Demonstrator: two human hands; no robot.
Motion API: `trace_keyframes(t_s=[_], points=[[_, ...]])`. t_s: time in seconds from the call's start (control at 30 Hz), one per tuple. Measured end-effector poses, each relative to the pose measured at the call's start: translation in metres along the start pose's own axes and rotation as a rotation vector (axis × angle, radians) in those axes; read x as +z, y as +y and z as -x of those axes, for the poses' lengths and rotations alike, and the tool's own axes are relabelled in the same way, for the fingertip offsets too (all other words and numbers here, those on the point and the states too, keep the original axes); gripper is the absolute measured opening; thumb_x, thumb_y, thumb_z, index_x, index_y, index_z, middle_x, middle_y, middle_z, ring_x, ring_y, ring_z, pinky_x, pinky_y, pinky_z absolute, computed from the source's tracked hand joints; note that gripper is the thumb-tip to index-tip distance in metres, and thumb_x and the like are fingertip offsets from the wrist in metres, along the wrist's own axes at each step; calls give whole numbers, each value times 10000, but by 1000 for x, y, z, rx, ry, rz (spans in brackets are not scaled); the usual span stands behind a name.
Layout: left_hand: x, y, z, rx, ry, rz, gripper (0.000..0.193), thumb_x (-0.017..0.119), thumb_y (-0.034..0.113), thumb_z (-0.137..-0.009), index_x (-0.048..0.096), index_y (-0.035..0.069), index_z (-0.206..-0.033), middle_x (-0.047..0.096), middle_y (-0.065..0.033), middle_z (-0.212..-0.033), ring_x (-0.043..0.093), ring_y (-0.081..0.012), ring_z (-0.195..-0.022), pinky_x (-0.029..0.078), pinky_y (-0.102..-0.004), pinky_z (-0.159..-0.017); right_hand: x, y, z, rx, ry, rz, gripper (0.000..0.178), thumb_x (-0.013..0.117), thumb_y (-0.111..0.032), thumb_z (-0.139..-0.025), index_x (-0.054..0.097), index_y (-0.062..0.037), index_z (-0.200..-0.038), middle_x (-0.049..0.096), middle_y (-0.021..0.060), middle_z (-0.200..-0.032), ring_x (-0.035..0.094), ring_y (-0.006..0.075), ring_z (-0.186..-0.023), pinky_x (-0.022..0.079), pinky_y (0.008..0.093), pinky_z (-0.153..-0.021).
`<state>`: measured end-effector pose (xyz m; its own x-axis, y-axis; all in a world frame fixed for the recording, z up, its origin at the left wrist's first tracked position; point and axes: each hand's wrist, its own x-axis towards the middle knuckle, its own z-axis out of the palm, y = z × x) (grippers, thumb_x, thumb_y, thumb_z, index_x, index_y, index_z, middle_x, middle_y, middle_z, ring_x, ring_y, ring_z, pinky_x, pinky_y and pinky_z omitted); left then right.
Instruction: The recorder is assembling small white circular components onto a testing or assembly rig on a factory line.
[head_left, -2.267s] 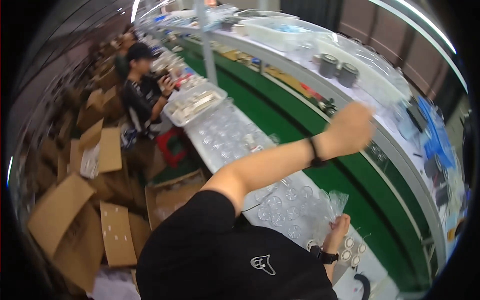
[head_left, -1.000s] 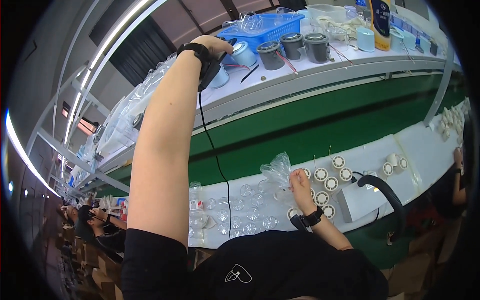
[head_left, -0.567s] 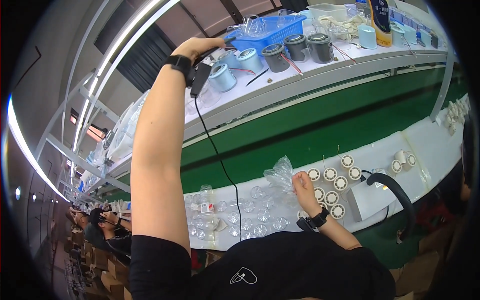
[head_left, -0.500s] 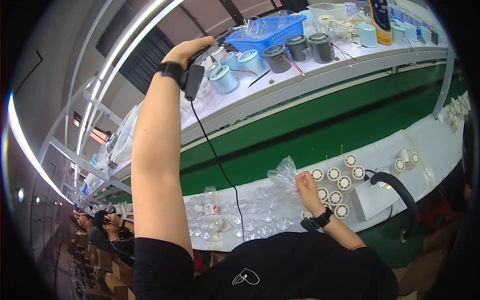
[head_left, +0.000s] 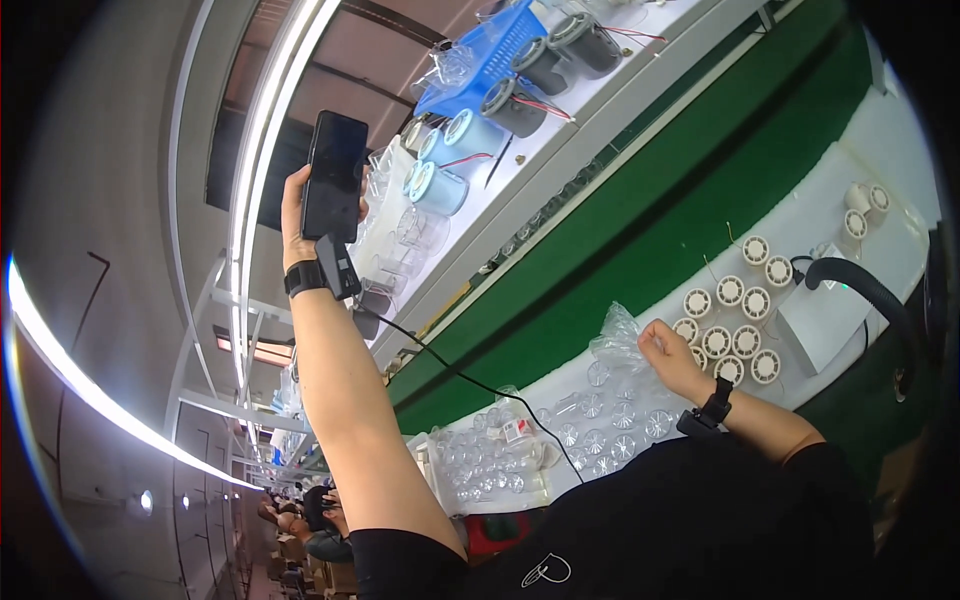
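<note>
Raised at the upper left, my left hand is wrapped round a black smartphone with a dark screen. A black strap with a small box sits on that wrist, and a black cable runs down from it. Low over the white bench, my right hand is closed on a crumpled clear plastic bag. Several white round fan-like parts with slotted faces stand just right of that hand. To its left lie several clear round plastic pieces.
On the shelf above the bench stand light-blue cups, dark-grey cups with red wires and a blue basket. A black flexible hose arches over a white box at the right. Other people sit at the lower left.
The view has tilted and swung left. My left hand has come away from the shelf things and now shows the smartphone upright. My right hand stays by the bag.
</note>
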<state>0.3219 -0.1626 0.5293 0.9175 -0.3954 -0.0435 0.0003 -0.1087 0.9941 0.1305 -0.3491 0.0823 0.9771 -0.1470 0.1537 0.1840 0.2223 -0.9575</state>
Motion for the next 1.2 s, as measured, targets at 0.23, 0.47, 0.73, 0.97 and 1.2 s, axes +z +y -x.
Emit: trace_keyframes(t_s=[0.23, 0.47, 0.73, 0.97, 1.2], points=[[1, -5, -2, -15, -18, 7, 625, 512, 425, -802, 489, -58, -1199, 594, -207, -1053, 617, -258, -791, 513, -353, -648, 0, -8, -2, 82, -38, -37, 117, 517, -125, -903, 480, -24, -855, 493, -8, -741, 432, 53, -702, 373, 216, -629], [10, -1, -14, -39, 27, -38, 588, 539, 412, -794, 521, -59, -1145, 614, -195, -993, 622, -250, -753, 518, -350, -639, 0, 0, -3, -2, 28, -30, 166, 542, -183, -897, 484, -36, -848, 487, 5, -653, 413, 67, -580, 355, 246, -525], [23, -13, -45, 1, 411, -605, 482, 698, 330, -696, 615, -61, -966, 649, -131, -802, 619, -184, -631, 490, -276, -583, -6, -14, -7, 72, -21, -24, 141, 518, -143, -913, 475, -23, -851, 486, -14, -717, 413, 50, -676, 363, 219, -606], [38, -38, -72, -9, 523, -1143, 499, 733, 363, -618, 653, -57, -875, 661, -128, -805, 636, -210, -675, 483, -287, -631, -13, -25, -5, -30, 47, -27, 225, 539, -192, -908, 474, -26, -770, 476, 5, -642, 399, 74, -598, 355, 249, -543], [32, -58, -102, 157, 518, -1530, 580, 727, 419, -638, 645, -84, -913, 644, -120, -786, 606, -180, -689, 473, -283, -646, -24, -52, -26, -143, 152, -20, 334, 514, -224, -927, 440, -11, -680, 354, 18, -577, 309, 97, -572, 295, 288, -502]])
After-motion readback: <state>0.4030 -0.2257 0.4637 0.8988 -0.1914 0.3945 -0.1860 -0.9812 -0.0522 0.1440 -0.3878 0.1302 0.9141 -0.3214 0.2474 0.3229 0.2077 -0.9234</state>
